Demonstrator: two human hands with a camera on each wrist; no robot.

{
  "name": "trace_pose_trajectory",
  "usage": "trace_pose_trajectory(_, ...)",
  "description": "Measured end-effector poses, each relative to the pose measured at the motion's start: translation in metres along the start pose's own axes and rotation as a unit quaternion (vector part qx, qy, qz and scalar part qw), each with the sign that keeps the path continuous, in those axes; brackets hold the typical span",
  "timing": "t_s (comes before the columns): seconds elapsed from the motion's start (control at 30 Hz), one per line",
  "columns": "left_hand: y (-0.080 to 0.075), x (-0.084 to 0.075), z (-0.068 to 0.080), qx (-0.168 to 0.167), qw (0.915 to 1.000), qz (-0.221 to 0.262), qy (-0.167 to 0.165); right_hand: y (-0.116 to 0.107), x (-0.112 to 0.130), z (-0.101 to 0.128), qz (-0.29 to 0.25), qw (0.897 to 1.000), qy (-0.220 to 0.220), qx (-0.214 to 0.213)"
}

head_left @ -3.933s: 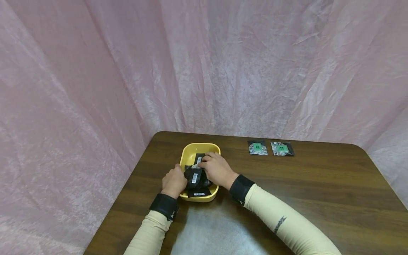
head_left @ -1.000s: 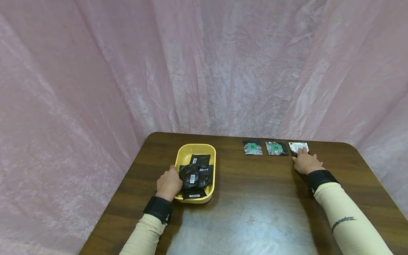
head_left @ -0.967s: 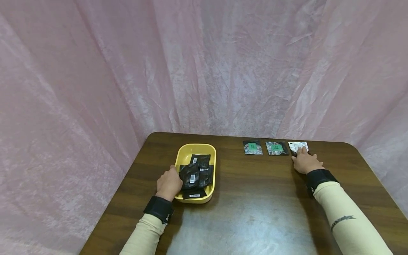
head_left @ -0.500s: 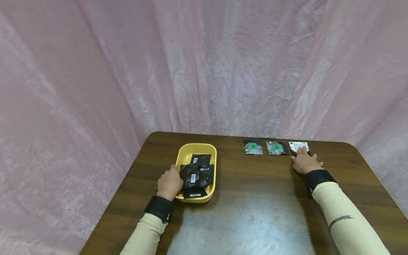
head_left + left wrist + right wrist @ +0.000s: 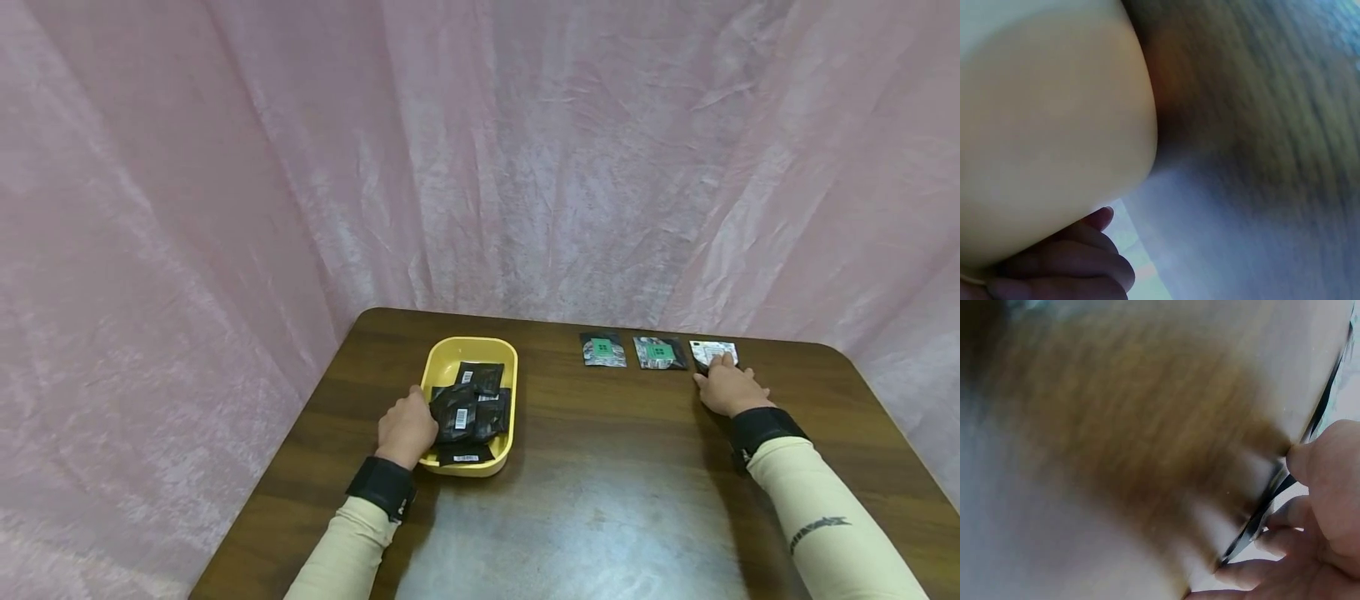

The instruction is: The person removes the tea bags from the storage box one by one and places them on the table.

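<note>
My left hand (image 5: 407, 427) grips the left rim of a yellow plastic basin (image 5: 513, 379), its fingers curled in the left wrist view. Inside lie several flat black packets (image 5: 454, 414) with white barcode labels, piled loosely. Far to the right, my right hand (image 5: 729, 387) rests on a small packet (image 5: 712, 350) with a white printed face, fingers spread over its near part. The right wrist view shows that packet's dark edge (image 5: 1244, 540) at the fingertips, with the thumb apart from them. The hand hides the packet's near end.
Two black-and-silver packets with green labels, the left one (image 5: 603, 349) and the middle one (image 5: 660, 352), lie in a row along the far edge of the brown wooden table (image 5: 585, 450). A pink curtain (image 5: 525, 167) hangs behind and at the left.
Since the earliest frame, the right hand has gone from the basin to the row's right end, where a third packet now lies. The last second shows little movement; the left hand stays at the basin.
</note>
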State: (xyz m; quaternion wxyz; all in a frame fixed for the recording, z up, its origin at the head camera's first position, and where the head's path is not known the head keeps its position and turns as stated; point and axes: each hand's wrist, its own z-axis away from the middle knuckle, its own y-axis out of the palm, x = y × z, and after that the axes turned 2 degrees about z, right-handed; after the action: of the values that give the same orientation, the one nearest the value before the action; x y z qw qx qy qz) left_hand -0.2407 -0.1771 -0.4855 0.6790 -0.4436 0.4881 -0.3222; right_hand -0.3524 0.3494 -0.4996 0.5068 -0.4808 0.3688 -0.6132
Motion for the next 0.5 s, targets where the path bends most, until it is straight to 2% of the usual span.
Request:
trace_pose_trajectory(0.17, 0.0, 0.0, 0.0, -0.01, 0.9999, -0.002, 0.006, -0.003, 0.001, 0.001, -0.002, 1.0, -0.006, -0.002)
trace_pose_trajectory(0.33, 0.0, 0.0, 0.001, -0.011, 0.9999, 0.003, 0.012, -0.005, 0.003, 0.002, 0.003, 1.0, -0.019, -0.021)
trace_pose_trajectory(0.5, 0.001, 0.0, 0.002, -0.016, 0.9997, 0.001, 0.018, -0.012, 0.015, 0.004, 0.015, 0.998, -0.038, -0.04)
